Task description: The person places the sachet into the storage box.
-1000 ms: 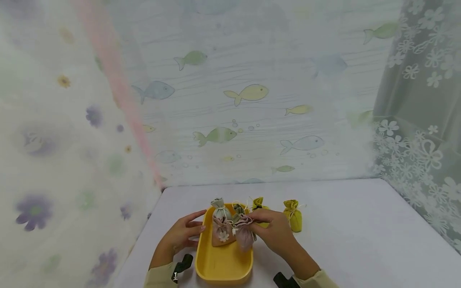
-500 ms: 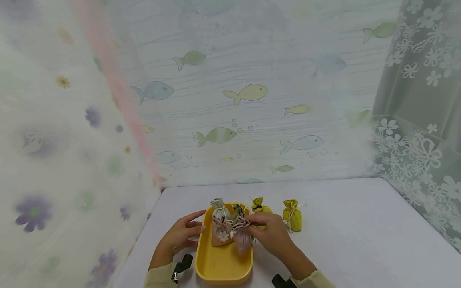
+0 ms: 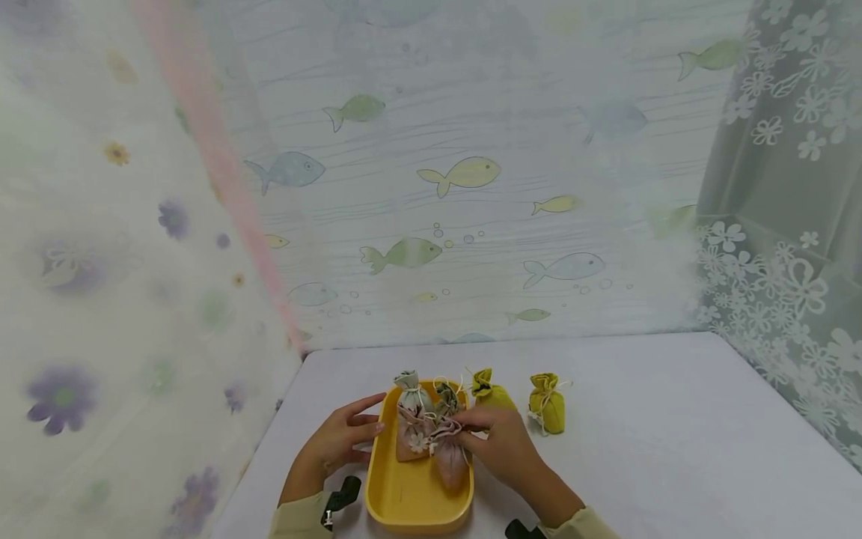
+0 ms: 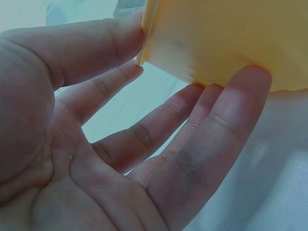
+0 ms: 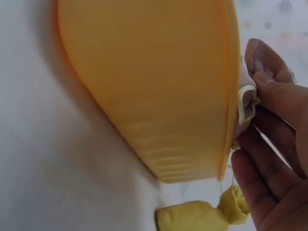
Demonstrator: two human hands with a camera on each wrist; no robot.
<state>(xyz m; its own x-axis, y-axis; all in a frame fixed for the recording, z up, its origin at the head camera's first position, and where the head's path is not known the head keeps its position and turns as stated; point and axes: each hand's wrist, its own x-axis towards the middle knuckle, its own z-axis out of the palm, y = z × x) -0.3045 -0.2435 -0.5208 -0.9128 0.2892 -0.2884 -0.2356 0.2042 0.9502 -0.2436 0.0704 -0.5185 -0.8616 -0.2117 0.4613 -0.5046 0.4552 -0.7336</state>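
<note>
Holding the mauve pouch [image 3: 451, 466], right fingers [image 3: 477, 415] pinch its gathered neck [image 3: 446, 428].

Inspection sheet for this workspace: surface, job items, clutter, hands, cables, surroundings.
Surface: white cloth tabletop
Job items: yellow rectangular plastic tray; in it, pale grey fabric pouch, flower-trimmed pinkish-brown fabric pouch, dark green patterned fabric pouch; two yellow-green fabric pouches on the tabletop to its right
Clutter: nothing seen
Left hand: thumb and fingers touch the tray's left side
Right hand: pinches mauve fabric pouch by its neck; contact with tray floor unclear
Cables: nothing seen
Surroundings: fish-print backdrop behind, flower-print curtain left, sheer curtain right
</note>
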